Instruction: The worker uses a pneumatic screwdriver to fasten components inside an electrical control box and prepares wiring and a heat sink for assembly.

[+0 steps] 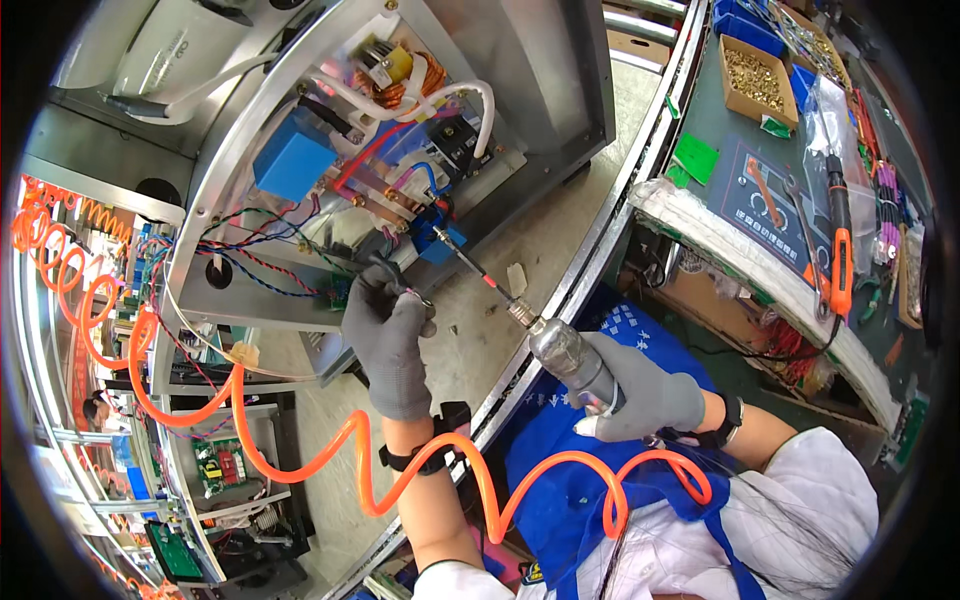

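Observation:
My right hand (645, 395), in a grey glove with a bare fingertip showing, is closed around a metal air screwdriver (568, 352). Its long bit reaches up and left to a blue part (432, 222) inside the open metal cabinet (250, 150); whether the tip touches a screw is too small to tell. My left hand (390, 345), gloved in grey too, pinches a dark cable (385, 268) just below that part. A small metal ring shows at its fingertips. Copper bars (385, 200), a blue block (293, 155) and a copper-wound coil (425, 78) sit above my hands.
An orange coiled air hose (365, 490) loops across my left forearm. Twisted wires (265, 240) hang at the cabinet's left side. On the right bench are a box of brass screws (755, 78), an orange-handled screwdriver (840, 265) and a green card (695, 158). Another opened cabinet with a green circuit board (215, 465) stands lower left.

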`<state>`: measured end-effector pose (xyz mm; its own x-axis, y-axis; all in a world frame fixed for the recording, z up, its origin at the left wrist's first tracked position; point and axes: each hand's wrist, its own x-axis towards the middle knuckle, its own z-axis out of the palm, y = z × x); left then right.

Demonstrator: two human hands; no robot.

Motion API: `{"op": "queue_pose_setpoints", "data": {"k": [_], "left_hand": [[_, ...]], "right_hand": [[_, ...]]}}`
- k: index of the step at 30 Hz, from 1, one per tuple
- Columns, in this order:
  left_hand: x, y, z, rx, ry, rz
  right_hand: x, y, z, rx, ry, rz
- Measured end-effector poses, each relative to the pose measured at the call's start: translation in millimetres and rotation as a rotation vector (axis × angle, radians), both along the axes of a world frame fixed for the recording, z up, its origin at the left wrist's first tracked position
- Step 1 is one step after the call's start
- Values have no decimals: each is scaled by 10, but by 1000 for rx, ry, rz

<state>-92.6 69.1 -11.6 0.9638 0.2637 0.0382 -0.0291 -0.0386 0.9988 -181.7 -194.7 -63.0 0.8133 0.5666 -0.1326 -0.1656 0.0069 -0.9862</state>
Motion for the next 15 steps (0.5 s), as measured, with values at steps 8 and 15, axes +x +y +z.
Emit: {"op": "queue_pose_setpoints", "data": {"k": [8,15], "left_hand": [[106,-150,-129,-1030,-56,-608],[256,-98,162,131,-71,-36]], "right_hand": [[32,-142,-6,-32,-51,-51],[89,-92,9,-63,2,-79]]}}
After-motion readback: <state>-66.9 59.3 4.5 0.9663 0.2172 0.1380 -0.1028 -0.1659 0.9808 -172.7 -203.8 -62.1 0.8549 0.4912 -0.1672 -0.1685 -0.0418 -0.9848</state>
